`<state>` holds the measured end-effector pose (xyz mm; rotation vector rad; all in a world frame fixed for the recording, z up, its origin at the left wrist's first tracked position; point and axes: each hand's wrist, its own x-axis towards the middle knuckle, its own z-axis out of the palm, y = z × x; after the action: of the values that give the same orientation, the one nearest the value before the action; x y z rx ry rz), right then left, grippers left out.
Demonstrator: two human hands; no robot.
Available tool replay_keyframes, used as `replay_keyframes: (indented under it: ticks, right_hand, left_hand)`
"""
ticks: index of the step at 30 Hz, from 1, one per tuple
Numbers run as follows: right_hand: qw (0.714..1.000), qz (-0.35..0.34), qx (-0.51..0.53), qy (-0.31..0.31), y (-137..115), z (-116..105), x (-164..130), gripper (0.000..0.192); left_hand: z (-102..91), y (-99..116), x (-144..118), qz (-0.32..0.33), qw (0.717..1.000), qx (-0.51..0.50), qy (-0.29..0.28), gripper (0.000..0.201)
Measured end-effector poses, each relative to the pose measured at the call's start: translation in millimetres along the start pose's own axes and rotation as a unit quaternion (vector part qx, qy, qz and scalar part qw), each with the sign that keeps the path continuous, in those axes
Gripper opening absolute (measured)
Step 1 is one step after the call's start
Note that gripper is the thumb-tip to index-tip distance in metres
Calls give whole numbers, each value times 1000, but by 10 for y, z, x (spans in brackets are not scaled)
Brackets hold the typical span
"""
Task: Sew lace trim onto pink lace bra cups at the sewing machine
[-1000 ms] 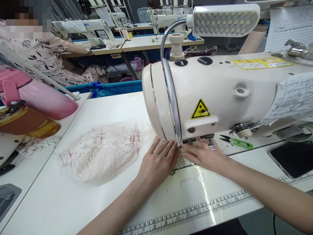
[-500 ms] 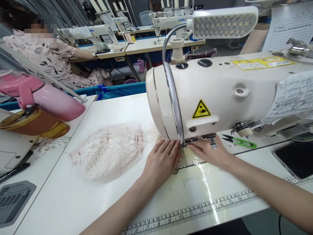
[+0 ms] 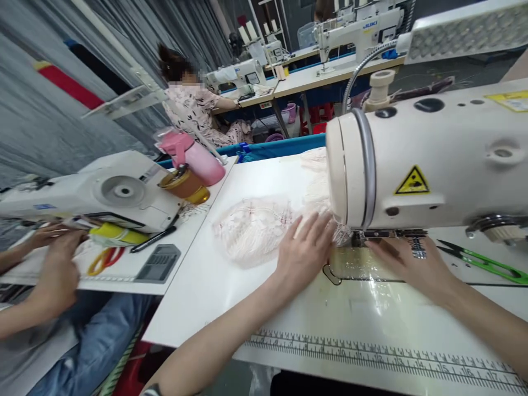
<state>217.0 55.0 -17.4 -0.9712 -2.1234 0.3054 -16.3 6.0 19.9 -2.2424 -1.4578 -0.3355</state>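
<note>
Glossy tabletop (image 3: pixel 223 308) bears sheer fabric (image 3: pixel 317 190) beneath left hand (image 3: pixel 303 250), right hand (image 3: pixel 416 267) nearby, fingers (image 3: pixel 317 226) outstretched.

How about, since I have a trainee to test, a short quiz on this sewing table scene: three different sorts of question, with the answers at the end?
1. Which colour are the handles of the snips lying to the right of the right hand?
a) red
b) green
c) blue

2. True or false: the left hand rests on the printed ruler.

3. Fill in the blank: the warning triangle on the sewing machine is black and ____.

Key:
1. b
2. False; its fingers are on the pale fabric beside the machine's head.
3. yellow
</note>
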Motion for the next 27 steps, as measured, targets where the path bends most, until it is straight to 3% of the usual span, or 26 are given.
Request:
replay_keyframes:
  ticks: [5,8,12,14,16,17,19,21,22,24,27]
  right_hand:
    - [1000,7,21,5,48,53,-48,17]
    - [1000,4,3,1,55,73,-51,21]
    - [1000,-20,-13,-2,55,86,-30,24]
    - [1000,-23,-18,-8,50,87,-15,24]
    - [999,-17,-27,-14,42,86,-1,24]
    - [999,-12,-35,-16,35,83,6,23]
    - [998,-4,-56,-18,18,68,21,24]
    - [996,-14,-86,-11,-7,40,40,25]
    - [995,-10,-97,-7,-23,22,50,25]
    - [994,-34,-104,8,-56,-15,66,22]
    - [980,-180,-84,-3,-102,-57,71,30]
  left_hand:
    - [-140,-467,-234,-203,971,119,-47,44]
    - [-154,-575,-461,-228,969,83,-44,37]
    - [-271,-484,-592,-239,969,-66,15,34]
    - [-376,-358,-536,-209,968,-137,-8,36]
    - [-467,-186,-417,-119,966,-211,-87,37]
    - [-497,-88,-346,-52,952,-271,-135,36]
    - [-516,116,-215,75,894,-391,-205,30]
    - [-485,304,-126,136,860,-446,-207,25]
    - [-456,383,-104,135,866,-444,-187,24]
    - [-387,497,-94,95,907,-386,-137,25]
    - [-294,540,-118,54,958,-261,-105,33]
